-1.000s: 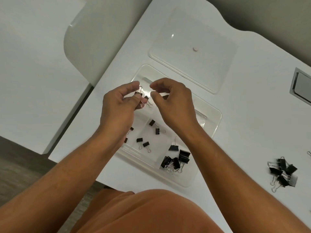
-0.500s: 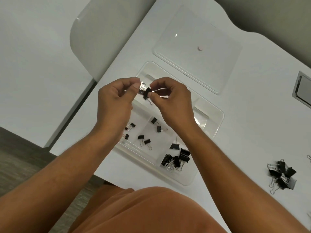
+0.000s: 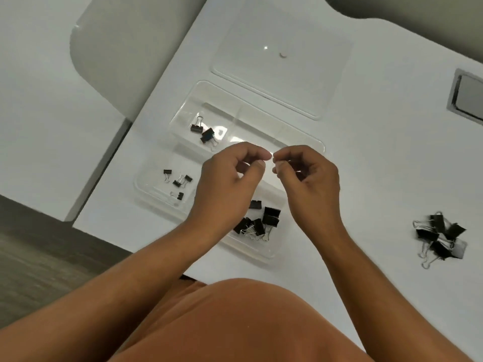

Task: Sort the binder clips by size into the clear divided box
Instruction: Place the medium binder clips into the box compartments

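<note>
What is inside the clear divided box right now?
The clear divided box holds two medium clips at its far end, four small clips to the left and large clips nearest. Both hands cover its middle, hiding any contents there.

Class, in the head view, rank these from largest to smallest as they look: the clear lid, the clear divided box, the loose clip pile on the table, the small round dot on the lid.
1. clear divided box, though the hands hide part of it
2. clear lid, close to the box and farther from the camera, so this order is unsure
3. loose clip pile
4. small round dot
</note>
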